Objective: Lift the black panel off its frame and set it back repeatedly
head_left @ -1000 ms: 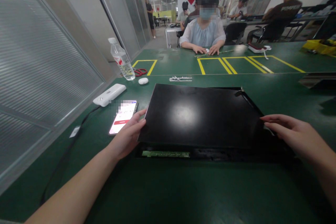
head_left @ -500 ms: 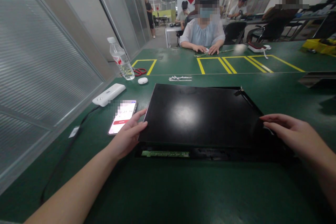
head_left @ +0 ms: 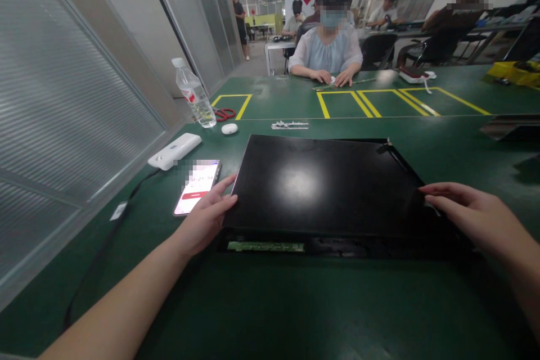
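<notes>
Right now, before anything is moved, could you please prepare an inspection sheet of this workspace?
Surface: green table, with yellow tape lines on its far part.
Job's things: black panel over a black frame; green circuit strip shows along the near side.
Clutter: phone, white device, bottle, red-handled scissors, small white case, white scraps.
Left grip: left hand holds the panel's left edge.
Right grip: right hand has its fingertips at the right edge; exact contact unclear.
Cables: dark cable runs from the white device toward the picture's lower left.
Surroundings: co-worker seated across the table; other people behind; glass partition at picture left.
</notes>
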Demonstrator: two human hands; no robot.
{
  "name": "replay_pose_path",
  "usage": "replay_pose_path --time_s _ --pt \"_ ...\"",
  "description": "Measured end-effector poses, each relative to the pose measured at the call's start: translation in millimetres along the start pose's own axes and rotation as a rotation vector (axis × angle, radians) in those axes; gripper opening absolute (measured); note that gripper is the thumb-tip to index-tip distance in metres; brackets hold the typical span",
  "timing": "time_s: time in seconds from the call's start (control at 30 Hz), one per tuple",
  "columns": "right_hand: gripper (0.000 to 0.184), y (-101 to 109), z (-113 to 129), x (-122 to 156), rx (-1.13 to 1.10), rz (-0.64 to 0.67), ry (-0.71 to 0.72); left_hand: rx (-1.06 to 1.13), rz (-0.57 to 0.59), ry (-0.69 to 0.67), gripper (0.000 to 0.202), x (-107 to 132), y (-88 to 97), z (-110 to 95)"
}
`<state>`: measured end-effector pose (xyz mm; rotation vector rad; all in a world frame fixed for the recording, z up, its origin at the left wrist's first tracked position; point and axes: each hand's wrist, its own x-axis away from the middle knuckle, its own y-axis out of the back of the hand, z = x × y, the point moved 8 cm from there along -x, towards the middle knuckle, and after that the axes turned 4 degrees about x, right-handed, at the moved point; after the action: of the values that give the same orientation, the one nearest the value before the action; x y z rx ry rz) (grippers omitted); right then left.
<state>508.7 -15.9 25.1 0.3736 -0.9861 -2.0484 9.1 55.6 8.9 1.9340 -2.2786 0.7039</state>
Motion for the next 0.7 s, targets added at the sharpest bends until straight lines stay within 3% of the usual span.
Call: replay_pose_path --time_s 0.3,0.7 --pt "0.052 3.7 0.2 3.0 -0.012 0.002 -0.116 -0.016 -0.015 -0.010 0.093 -1.1 0.5 -1.2" --pt "0.042 6.9 -1.4 -3.2 0.086 -0.004 -0.031 -0.024 0.025 -0.036 0.088 -2.8 0.6 -0.1"
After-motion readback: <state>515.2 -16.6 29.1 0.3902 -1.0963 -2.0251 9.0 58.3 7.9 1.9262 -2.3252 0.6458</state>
